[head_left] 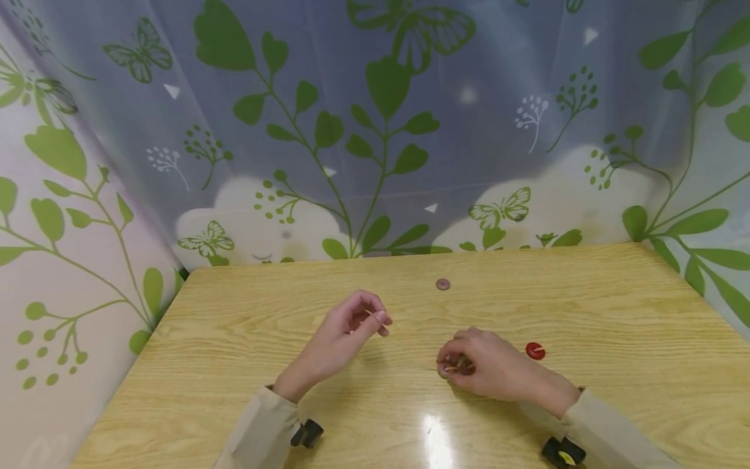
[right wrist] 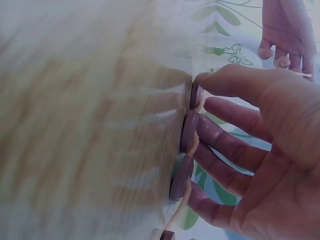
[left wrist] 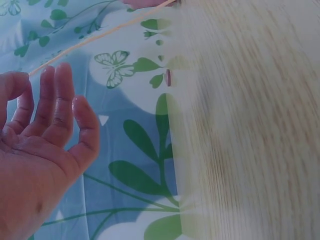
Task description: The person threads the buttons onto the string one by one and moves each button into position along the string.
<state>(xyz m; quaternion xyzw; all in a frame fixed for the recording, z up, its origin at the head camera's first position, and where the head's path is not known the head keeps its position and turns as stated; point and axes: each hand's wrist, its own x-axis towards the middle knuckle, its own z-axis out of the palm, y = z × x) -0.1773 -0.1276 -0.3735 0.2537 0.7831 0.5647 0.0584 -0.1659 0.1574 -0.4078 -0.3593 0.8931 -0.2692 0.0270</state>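
Observation:
My left hand [head_left: 342, 335] is raised over the table and pinches the end of a thin pale cord [left wrist: 102, 35] between thumb and index finger; its other fingers are loosely bent. The cord runs taut toward my right hand [head_left: 495, 365]. On the tabletop, my right hand curls over several brownish buttons threaded on the cord, gripping the front button [right wrist: 196, 95] with thumb and fingertips. Other threaded buttons [right wrist: 181, 179] stand tilted under its remaining fingers, partly hidden in the head view. Beyond the right wrist lies a red button [head_left: 535, 350] with cord through it.
A loose brown button [head_left: 443, 284] lies flat near the back of the wooden table [head_left: 246, 306]. A printed curtain [head_left: 328, 176] with leaves and butterflies hangs behind the table's far edge and along its sides.

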